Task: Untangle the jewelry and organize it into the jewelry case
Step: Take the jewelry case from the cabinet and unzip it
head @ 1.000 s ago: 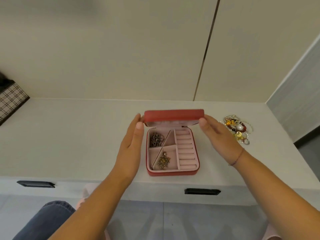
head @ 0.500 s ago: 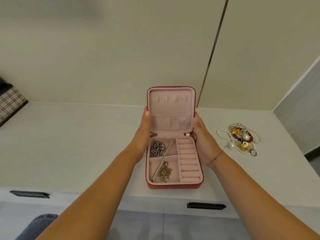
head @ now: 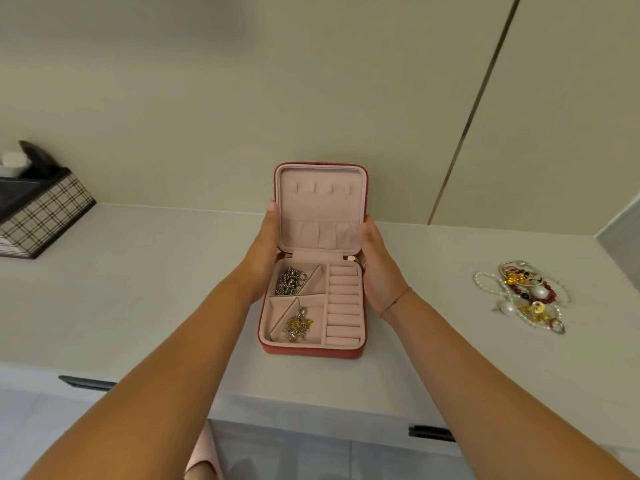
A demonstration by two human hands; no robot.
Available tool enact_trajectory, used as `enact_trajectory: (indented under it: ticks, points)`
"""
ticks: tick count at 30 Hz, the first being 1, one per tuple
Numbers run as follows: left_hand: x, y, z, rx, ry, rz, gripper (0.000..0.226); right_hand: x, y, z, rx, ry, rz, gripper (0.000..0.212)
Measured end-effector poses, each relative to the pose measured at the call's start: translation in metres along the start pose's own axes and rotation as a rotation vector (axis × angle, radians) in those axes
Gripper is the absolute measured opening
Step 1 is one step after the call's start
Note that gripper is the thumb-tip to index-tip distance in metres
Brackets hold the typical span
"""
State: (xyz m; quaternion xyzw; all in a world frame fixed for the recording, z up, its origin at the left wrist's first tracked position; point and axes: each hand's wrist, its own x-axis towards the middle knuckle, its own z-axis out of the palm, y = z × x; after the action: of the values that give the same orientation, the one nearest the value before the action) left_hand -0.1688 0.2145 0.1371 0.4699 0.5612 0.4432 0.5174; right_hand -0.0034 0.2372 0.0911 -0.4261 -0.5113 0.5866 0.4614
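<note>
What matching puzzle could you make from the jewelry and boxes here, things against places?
Things:
1. silver chain
2. gold-and-silver tangle
3. pearl and bead pile
4. plaid box

Places:
A. counter, far left
B. case, front left section
C. counter, right of the case
D. case, back left section

Pairs: 1-D, 2-B, 3-C, 4-A

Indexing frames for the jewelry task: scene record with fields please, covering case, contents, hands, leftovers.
case: red jewelry case, open on counter
lid: lid upright
left hand: left hand holds lid's left edge
right hand: right hand holds lid's right edge
upper-left compartment: silver chain
lower-left compartment: gold-and-silver piece
ring rolls: ring rolls bare
loose: tangled jewelry pile on counter, right of case
</note>
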Motion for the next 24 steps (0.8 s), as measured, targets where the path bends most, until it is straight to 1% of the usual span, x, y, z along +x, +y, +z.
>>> enact_trajectory:
  ticks: [3,8,12,13,14,15,16,17,18,19,20,21,22,23,24]
  points:
    - [0.001,0.004,-0.01,0.007,0.002,-0.003,0.042,0.012,0.002,0.007,0.01,-0.02,0.0,0.08]
    - [0.012,0.001,-0.025,-0.024,-0.005,0.014,0.043,0.027,0.001,0.019,0.027,-0.02,-0.01,0.079]
    - [0.014,0.002,-0.031,-0.022,-0.009,0.021,0.043,0.031,0.001,0.025,0.009,-0.009,-0.022,0.053]
    - [0.014,-0.001,-0.032,-0.023,-0.005,0.021,0.044,0.03,0.002,0.025,-0.026,0.006,-0.02,0.053]
    - [0.013,-0.003,-0.033,-0.025,0.001,0.024,0.044,0.03,0.005,0.024,-0.059,0.018,-0.02,0.06]
    - [0.012,-0.006,-0.033,-0.027,0.01,0.018,0.044,0.027,0.005,0.025,-0.102,0.03,-0.007,0.071]
    - [0.01,-0.007,-0.033,-0.033,0.024,0.013,0.043,0.022,0.005,0.026,-0.16,0.053,0.014,0.079]
    - [0.007,-0.01,-0.032,-0.034,0.027,0.024,0.042,0.013,0.001,0.029,-0.253,0.104,0.033,0.082]
    - [0.003,-0.013,-0.033,-0.021,0.036,0.029,0.039,0.003,-0.001,0.032,-0.378,0.186,0.028,0.081]
    - [-0.002,-0.019,-0.035,0.008,0.038,0.028,0.037,-0.009,-0.002,0.034,-0.53,0.275,-0.017,0.076]
    - [-0.007,-0.024,-0.038,0.017,0.038,0.008,0.037,-0.022,-0.004,0.038,-0.683,0.323,-0.094,0.066]
    - [-0.011,-0.028,-0.041,0.02,0.027,-0.016,0.047,-0.032,-0.004,0.044,-0.829,0.306,-0.163,0.053]
    - [-0.015,-0.034,-0.046,0.045,0.032,-0.04,0.069,-0.042,-0.004,0.05,-0.953,0.227,-0.188,0.042]
    - [-0.019,-0.038,-0.049,0.068,0.032,-0.075,0.084,-0.047,-0.002,0.056,-1.062,0.125,-0.172,0.034]
    - [-0.025,-0.042,-0.052,0.057,0.027,-0.091,0.084,-0.05,0.0,0.062,-1.155,0.036,-0.138,0.032]
